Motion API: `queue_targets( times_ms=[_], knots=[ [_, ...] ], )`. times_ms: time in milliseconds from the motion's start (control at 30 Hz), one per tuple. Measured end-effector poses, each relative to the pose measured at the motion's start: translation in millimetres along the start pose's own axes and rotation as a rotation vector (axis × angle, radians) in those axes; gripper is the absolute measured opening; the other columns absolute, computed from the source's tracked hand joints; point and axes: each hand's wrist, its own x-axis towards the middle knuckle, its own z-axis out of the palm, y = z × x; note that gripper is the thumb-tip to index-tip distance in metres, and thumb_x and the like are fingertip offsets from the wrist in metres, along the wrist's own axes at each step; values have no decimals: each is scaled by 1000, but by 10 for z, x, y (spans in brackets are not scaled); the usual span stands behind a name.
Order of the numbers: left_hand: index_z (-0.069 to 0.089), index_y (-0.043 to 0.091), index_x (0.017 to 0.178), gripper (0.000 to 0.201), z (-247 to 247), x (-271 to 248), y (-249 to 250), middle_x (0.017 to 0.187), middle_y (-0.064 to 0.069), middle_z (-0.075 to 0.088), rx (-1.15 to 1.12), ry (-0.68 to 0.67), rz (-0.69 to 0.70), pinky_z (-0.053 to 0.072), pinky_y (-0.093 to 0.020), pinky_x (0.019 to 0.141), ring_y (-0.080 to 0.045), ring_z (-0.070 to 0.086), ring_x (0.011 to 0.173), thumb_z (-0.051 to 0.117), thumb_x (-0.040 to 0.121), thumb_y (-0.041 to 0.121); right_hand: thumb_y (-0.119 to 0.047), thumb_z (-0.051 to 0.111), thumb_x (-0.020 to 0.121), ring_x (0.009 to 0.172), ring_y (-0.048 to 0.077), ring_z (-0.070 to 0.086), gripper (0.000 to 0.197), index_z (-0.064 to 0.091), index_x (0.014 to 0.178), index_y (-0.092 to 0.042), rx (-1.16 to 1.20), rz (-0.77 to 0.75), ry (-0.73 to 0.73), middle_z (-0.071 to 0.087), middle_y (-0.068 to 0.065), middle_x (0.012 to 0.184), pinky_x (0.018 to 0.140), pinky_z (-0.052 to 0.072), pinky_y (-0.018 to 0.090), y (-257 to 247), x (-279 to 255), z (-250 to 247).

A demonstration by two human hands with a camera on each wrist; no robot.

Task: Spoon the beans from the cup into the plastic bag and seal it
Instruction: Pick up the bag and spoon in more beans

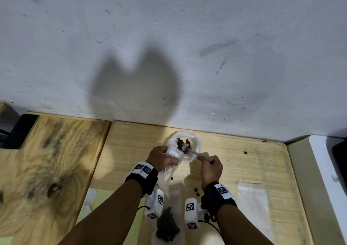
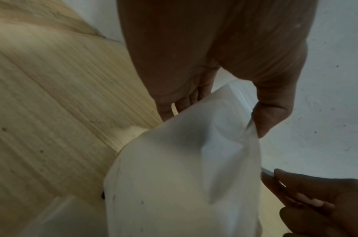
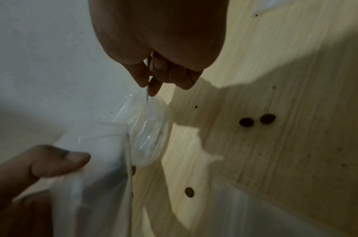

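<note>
A clear plastic cup [image 1: 195, 143] with brown beans [image 1: 180, 142] stands near the wall. My left hand [image 1: 163, 158] grips the mouth of a clear plastic bag [image 1: 170, 171], holding it up against the cup's near left side. My right hand [image 1: 207, 161] pinches the handle of a metal spoon [image 1: 194, 153], whose bowl with beans lies at the bag's mouth over the cup. In the left wrist view the left hand [image 2: 224, 104] pinches the bag [image 2: 184, 160]. In the right wrist view the right hand [image 3: 151, 83] pinches the spoon handle [image 3: 147, 94] above the cup [image 3: 151, 128].
Loose beans [image 1: 196, 190] lie on the wooden table [image 1: 253, 162] below my right hand, and one [image 1: 245, 152] lies further right. A bag filled with beans [image 1: 167, 224] lies between my forearms. An empty bag [image 1: 251, 197] lies at right. A black device [image 1: 20, 130] sits far left.
</note>
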Motion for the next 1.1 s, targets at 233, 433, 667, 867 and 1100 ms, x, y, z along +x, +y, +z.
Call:
queue_targets(
  times_ms=[233,433,667,867,1100],
  knots=[
    [72,16,82,49,-45,1,-5,87,-3,73,-4,6,15,51,-30,69,-21,67,87,77,37,34,-14,77,70,63,20,31,32,46,64,-20,106,92,-36,39,8,69,54,28,34,-64,108,-199],
    [72,24,91,58,-57,-14,10,95,1,72,7,-11,5,50,-26,72,-19,66,92,79,34,35,-2,71,80,52,18,30,30,49,65,-15,183,-53,-97,40,8,62,48,26,27,-313,88,-506],
    [68,22,110,79,1,-11,-35,106,2,69,46,-17,-4,49,-26,73,-18,64,97,82,34,38,-2,75,80,53,25,43,37,47,64,-20,46,-384,-261,60,31,79,56,36,31,-654,-19,-584],
    [71,26,98,67,18,-13,-41,98,6,71,24,-16,3,49,-24,72,-15,66,93,82,32,35,-6,78,81,49,4,45,33,51,68,-19,-168,-556,-399,62,-13,66,51,36,20,-757,-153,-456],
    [60,28,116,84,3,-59,-30,108,5,67,35,-14,16,50,-28,81,-14,63,101,84,36,34,-6,73,82,88,30,68,20,58,72,-14,61,-352,-58,72,14,84,85,52,43,-674,10,-514]
  ],
)
